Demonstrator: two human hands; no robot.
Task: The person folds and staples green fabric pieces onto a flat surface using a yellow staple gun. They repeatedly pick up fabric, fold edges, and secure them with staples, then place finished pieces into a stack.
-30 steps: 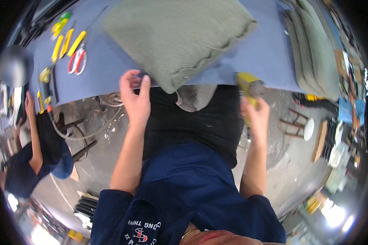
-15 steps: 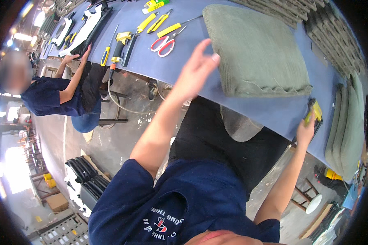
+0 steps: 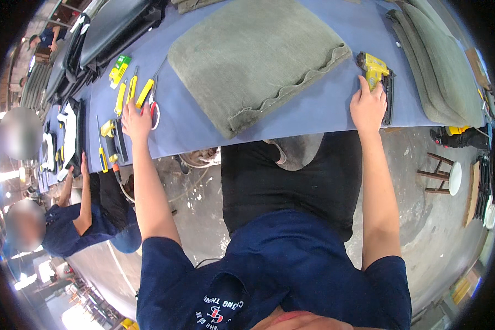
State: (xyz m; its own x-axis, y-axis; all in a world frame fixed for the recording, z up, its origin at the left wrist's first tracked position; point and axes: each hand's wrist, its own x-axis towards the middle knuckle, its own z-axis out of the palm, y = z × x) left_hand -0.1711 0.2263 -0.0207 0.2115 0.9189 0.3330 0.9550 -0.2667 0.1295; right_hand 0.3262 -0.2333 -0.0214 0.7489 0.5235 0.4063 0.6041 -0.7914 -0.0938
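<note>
My left hand [image 3: 137, 120] is down among the hand tools at the left, its fingers closed on the handle ends of yellow-handled pliers [image 3: 132, 87]. Red-handled scissors [image 3: 155, 116] lie partly hidden under that hand. On either side of the pliers are a yellow handle [image 3: 120, 99] and a yellow-handled tool [image 3: 144, 93] with a long thin shaft. My right hand [image 3: 368, 110] grips a yellow staple gun [image 3: 375, 69] resting on the table. Between my hands sits a green fabric-covered cushion [image 3: 253, 60], a wavy loose fabric edge along its near side.
Near my left hand are a second nail or staple gun [image 3: 111, 137], a screwdriver [image 3: 102, 157] and a green-and-yellow box [image 3: 120, 71]. Green cushions [image 3: 434, 66] are piled at the right, black padded pieces [image 3: 121, 27] at the far left. A co-worker [image 3: 80, 220] handles a black-and-white piece.
My left hand has moved left and down from beside the cushion onto the tools. The whole view has shifted and turned; my right hand is still on the staple gun.
</note>
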